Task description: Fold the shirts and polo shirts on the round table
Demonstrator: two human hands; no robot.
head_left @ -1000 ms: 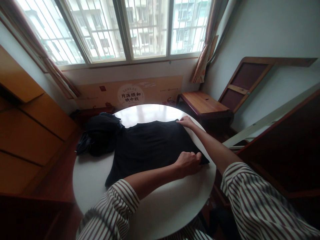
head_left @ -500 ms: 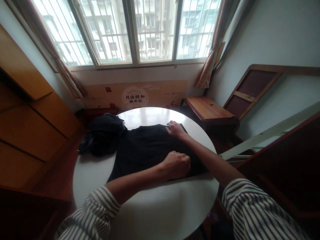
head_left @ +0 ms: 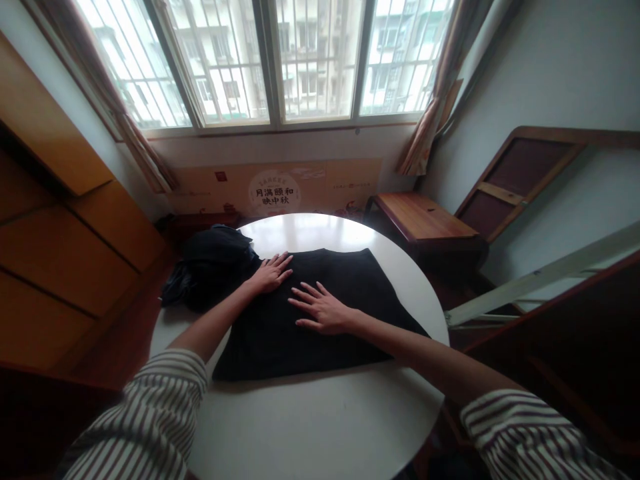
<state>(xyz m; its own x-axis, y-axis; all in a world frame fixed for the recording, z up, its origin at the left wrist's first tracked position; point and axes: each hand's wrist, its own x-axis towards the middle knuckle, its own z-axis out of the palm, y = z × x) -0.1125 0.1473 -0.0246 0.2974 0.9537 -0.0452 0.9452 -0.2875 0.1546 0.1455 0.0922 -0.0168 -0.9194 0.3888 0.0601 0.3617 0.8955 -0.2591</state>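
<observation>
Fingers (head_left: 306, 308) fan wide, gripping nothing, as left hand (head_left: 270, 275) and right hand (head_left: 329, 313) shift leftward, seemingly smoothing black cloth (head_left: 350, 281).

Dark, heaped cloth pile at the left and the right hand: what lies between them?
In the head view, the left hand lies between them, on the flat black cloth.

Here you go: one left hand (head_left: 273, 273), one right hand (head_left: 324, 310), that's two! Two striped sleeves (head_left: 147, 417), one black garment (head_left: 310, 353), one dark cloth heap (head_left: 213, 267) left, one round white table (head_left: 310, 420); far side, two curtains (head_left: 419, 143), four window panes (head_left: 320, 73)!
</observation>
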